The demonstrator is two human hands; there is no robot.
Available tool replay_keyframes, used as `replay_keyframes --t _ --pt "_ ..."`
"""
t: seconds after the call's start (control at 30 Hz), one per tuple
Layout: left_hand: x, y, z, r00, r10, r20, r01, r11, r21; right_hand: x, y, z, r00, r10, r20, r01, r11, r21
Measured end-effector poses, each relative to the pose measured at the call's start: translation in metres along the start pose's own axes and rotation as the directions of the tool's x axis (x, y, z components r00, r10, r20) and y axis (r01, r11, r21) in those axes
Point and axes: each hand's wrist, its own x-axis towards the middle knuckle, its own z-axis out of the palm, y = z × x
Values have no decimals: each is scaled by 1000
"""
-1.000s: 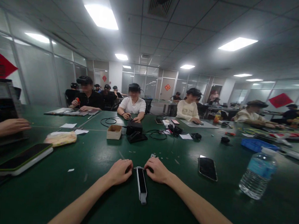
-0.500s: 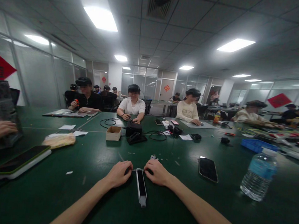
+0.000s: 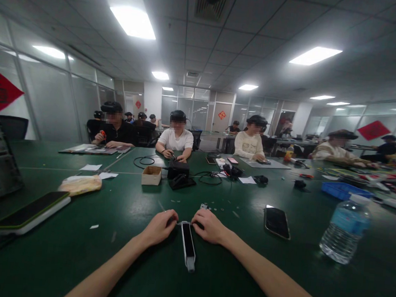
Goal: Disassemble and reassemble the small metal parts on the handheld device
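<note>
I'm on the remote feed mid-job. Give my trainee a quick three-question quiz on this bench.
1. True or false: the plastic water bottle stands upright on the green workbench.
2. What lies between the left hand and the right hand? A) the plastic water bottle B) the slim black-and-white bar C) a smartphone
3. Fill in: the plastic tray at far right is ____.

Key: 1 true; 2 B; 3 blue.

You can slide your right hand [image 3: 208,227] rightward until the black smartphone [image 3: 277,222] blocks it, and your left hand [image 3: 159,228] leftward until the white-edged device [image 3: 30,212] does.
</note>
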Motion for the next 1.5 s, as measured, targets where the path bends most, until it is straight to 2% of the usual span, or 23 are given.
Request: replay_keyframes --t 0.57,1.03,1.5 --pt "0 8 -7 998 -56 12 57 998 -32 2 -3 -3 1000 -13 3 13 1000 -18" --pt "-2 4 -6 999 -40 35 38 998 50 0 -2 -3 1000 -5 25 6 1000 -20" --pt "0 6 -8 993 -87 79 88 996 -11 1 4 3 1000 -23 16 24 1000 -19"
